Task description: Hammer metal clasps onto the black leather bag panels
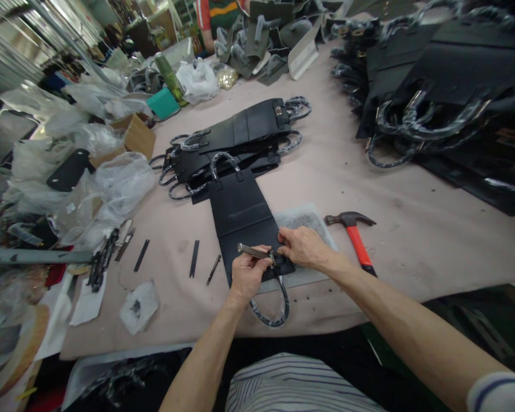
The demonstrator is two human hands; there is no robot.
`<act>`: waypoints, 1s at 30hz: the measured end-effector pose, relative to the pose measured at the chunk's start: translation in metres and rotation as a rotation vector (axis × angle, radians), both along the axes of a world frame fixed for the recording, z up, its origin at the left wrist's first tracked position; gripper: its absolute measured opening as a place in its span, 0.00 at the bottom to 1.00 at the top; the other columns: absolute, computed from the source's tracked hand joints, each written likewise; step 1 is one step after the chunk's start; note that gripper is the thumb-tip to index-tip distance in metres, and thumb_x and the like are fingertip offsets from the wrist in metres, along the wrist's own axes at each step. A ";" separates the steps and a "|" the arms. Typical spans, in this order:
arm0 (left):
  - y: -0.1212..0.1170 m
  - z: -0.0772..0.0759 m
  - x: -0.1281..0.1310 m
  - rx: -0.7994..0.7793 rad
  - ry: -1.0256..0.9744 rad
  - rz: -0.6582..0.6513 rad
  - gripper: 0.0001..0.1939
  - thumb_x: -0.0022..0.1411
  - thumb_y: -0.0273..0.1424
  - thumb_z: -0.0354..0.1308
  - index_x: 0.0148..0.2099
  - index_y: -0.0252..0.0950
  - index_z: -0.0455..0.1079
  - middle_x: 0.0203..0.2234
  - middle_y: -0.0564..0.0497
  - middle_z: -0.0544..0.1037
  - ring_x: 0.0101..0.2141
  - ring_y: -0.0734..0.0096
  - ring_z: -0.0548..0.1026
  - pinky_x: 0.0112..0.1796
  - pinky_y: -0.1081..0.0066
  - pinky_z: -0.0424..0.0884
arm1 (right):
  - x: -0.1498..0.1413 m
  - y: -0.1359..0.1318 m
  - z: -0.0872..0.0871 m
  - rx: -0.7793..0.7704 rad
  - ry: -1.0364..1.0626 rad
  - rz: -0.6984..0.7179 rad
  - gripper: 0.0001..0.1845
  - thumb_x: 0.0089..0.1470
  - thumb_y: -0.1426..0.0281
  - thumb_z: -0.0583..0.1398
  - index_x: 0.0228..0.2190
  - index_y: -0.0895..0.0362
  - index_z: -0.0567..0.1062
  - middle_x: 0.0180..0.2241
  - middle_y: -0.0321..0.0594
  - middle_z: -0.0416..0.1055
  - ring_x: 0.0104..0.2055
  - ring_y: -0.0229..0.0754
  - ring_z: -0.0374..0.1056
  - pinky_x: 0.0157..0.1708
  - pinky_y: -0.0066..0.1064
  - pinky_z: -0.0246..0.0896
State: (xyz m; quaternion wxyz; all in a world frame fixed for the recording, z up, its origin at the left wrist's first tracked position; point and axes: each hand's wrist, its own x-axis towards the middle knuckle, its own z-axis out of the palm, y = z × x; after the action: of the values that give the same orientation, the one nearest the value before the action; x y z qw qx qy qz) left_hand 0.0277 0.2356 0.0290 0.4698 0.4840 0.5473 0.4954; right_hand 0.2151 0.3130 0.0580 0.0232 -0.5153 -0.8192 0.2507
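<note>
A black bag panel (242,203) with plastic-wrapped handles at both ends lies on the table, its near end partly over a pale slab (311,220). My left hand (249,276) is closed around a short metal rod-shaped tool (252,251), held slanted above the panel near its metal fitting. My right hand (302,247) rests at the panel's right edge, fingers pinched by the fitting; what they hold, if anything, is hidden. To the right of that hand lies a claw hammer (355,234) with a red and black grip. The near wrapped handle (271,320) hangs toward the table's front edge.
More black bag panels (240,129) are stacked just beyond. A large pile of black bag pieces (450,74) fills the right back. Plastic bags (124,180) and a cardboard box (135,134) crowd the left. Dark strips (194,258) and a thin tool (213,270) lie left of the panel.
</note>
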 end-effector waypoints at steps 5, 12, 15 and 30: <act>-0.001 0.000 0.002 0.037 0.044 -0.001 0.08 0.57 0.29 0.67 0.40 0.35 0.77 0.42 0.45 0.84 0.40 0.64 0.82 0.39 0.68 0.81 | -0.001 0.000 0.001 -0.007 0.010 -0.011 0.09 0.57 0.66 0.64 0.40 0.54 0.76 0.32 0.39 0.79 0.35 0.45 0.73 0.32 0.33 0.50; 0.000 0.001 0.002 0.031 0.063 0.000 0.07 0.58 0.29 0.66 0.40 0.35 0.78 0.42 0.45 0.83 0.38 0.65 0.82 0.38 0.68 0.80 | 0.000 -0.001 -0.001 0.007 0.029 -0.029 0.09 0.57 0.65 0.64 0.40 0.54 0.76 0.32 0.39 0.79 0.36 0.45 0.73 0.34 0.32 0.52; -0.001 0.001 0.001 0.023 0.082 0.008 0.07 0.58 0.29 0.66 0.41 0.35 0.78 0.41 0.45 0.83 0.38 0.65 0.81 0.38 0.69 0.79 | 0.000 -0.001 -0.003 0.009 0.032 -0.040 0.09 0.56 0.65 0.64 0.40 0.53 0.76 0.31 0.38 0.78 0.35 0.46 0.73 0.33 0.32 0.51; 0.000 0.000 0.004 0.133 0.225 -0.040 0.04 0.60 0.28 0.63 0.39 0.36 0.76 0.41 0.46 0.83 0.40 0.65 0.81 0.42 0.68 0.78 | 0.002 -0.001 -0.010 -0.009 0.160 -0.057 0.08 0.54 0.68 0.64 0.38 0.54 0.76 0.28 0.38 0.76 0.33 0.44 0.72 0.33 0.32 0.53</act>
State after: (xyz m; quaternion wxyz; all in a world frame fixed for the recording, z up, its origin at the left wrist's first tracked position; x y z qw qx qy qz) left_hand 0.0322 0.2354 0.0291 0.3821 0.5774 0.5529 0.4635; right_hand 0.2170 0.3122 0.0479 0.0936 -0.5166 -0.7987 0.2940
